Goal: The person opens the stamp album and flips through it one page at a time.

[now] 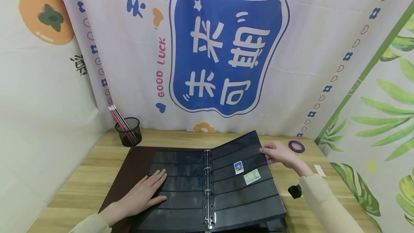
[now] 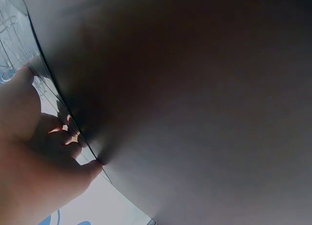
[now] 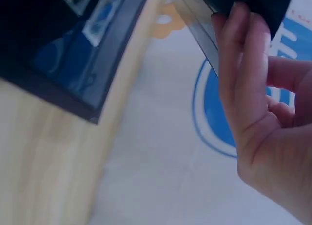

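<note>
A stamp album with black strip-pocket pages lies spread on the wooden table, its metal rings [image 1: 207, 192] in the middle. My left hand [image 1: 142, 194] rests flat with fingers spread on the left page [image 1: 182, 182] and the brown cover [image 1: 121, 186]. At the outer edge of the right page [image 1: 239, 199], my right hand [image 1: 280, 155] pinches the sheet and holds it raised at a tilt. That page bears a blue stamp [image 1: 238, 167] and a green stamp [image 1: 252, 177]. In the right wrist view, the right hand's fingers [image 3: 243, 64] lie against a black sheet [image 3: 265, 3].
Behind the album's left corner stands a black mesh cup [image 1: 129, 136] with several pencils [image 1: 123, 123]. To the right lie a purple ring [image 1: 296, 146] and a small white block [image 1: 319, 170]. A printed curtain [image 1: 300, 64] hangs along the table's back edge.
</note>
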`<state>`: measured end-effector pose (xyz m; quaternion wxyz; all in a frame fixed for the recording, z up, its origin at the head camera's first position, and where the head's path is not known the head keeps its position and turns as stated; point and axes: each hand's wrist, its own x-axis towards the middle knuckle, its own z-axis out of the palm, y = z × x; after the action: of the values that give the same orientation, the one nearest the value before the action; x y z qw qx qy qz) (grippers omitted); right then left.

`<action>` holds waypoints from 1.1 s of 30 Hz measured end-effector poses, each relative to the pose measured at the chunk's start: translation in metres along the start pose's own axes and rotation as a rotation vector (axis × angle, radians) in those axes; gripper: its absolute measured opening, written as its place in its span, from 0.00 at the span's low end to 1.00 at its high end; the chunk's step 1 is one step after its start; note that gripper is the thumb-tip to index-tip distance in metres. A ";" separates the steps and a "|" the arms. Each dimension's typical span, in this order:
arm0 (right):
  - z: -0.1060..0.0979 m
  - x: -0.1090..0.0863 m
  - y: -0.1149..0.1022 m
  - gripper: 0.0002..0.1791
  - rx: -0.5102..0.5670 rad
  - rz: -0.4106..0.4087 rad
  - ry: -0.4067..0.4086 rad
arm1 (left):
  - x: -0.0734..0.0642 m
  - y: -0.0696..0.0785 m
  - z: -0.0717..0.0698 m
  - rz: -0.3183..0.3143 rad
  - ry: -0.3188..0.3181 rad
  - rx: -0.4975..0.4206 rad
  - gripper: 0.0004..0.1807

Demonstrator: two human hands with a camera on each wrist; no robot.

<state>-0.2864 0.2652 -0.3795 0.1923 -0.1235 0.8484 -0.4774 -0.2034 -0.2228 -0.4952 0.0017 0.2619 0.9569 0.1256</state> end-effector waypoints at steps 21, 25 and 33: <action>0.011 0.011 -0.066 0.16 0.114 -0.053 0.032 | -0.001 0.000 -0.001 0.004 -0.008 -0.022 0.44; 0.016 0.016 -0.072 0.15 0.161 -0.064 0.040 | -0.002 0.001 -0.003 0.010 -0.006 -0.021 0.44; 0.032 0.024 -0.079 0.18 0.211 -0.106 0.103 | -0.001 -0.001 0.001 0.003 -0.002 -0.023 0.44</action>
<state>-0.2915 0.1913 -0.3320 0.1347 -0.1227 0.7946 -0.5791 -0.2035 -0.2237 -0.4968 0.0057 0.2632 0.9550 0.1363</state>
